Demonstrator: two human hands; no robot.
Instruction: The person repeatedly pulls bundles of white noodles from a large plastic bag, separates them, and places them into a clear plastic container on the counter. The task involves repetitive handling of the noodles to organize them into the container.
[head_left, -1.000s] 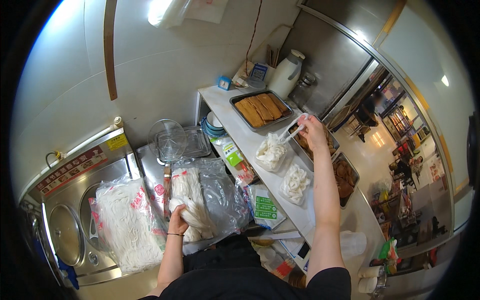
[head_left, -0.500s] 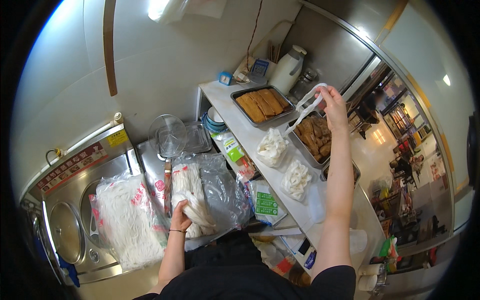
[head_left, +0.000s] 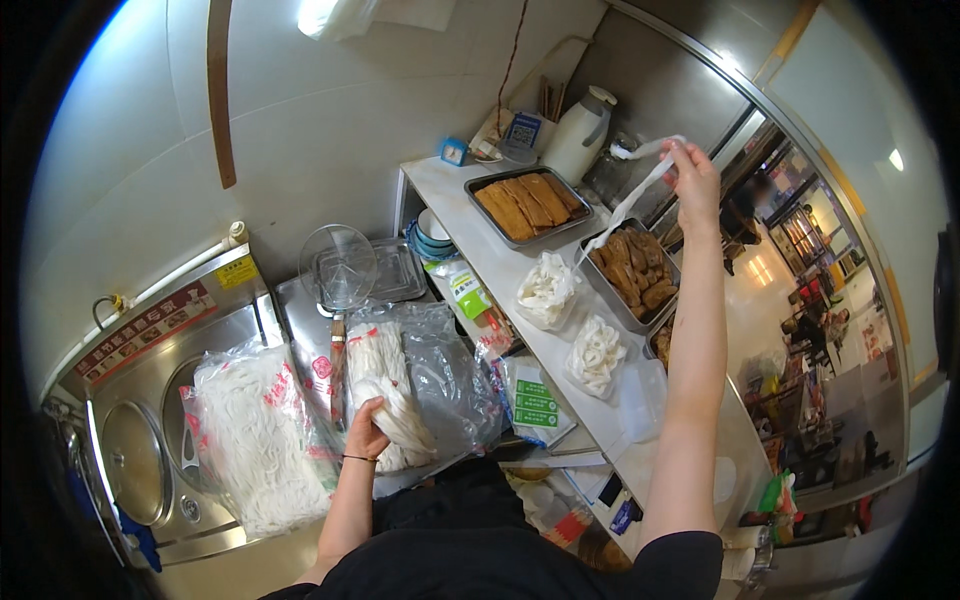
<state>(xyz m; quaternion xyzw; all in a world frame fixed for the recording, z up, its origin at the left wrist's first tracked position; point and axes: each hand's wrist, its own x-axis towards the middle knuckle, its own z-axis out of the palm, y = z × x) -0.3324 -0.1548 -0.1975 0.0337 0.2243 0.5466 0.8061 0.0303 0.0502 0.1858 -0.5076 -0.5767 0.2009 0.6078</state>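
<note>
My left hand [head_left: 368, 432] is closed around a bundle of white noodles [head_left: 404, 418]. Beneath it, more white noodles [head_left: 378, 352] lie on an opened clear plastic bag [head_left: 445, 365]. Raised over the counter at the right, my right hand [head_left: 693, 178] pinches long white noodle strands [head_left: 640, 195]. They hang slantwise down toward a white noodle heap [head_left: 548, 290] on the counter. A second heap [head_left: 596, 352] sits just nearer, apparently in clear plastic. Left of my left hand lies a large clear bag full of white noodles [head_left: 260, 440].
Trays of brown slabs [head_left: 530, 205] and brown pieces [head_left: 632, 265] stand on the white counter [head_left: 440, 185]. Behind them are a pale jug [head_left: 580, 135] and a blue clock [head_left: 453, 151]. A wire strainer [head_left: 338, 268] and a lidded steel cooker [head_left: 135, 465] are at the left.
My right hand has moved up and to the right, drawing the noodle strands longer and straighter. My left hand keeps its hold on the bundle, nearly in place.
</note>
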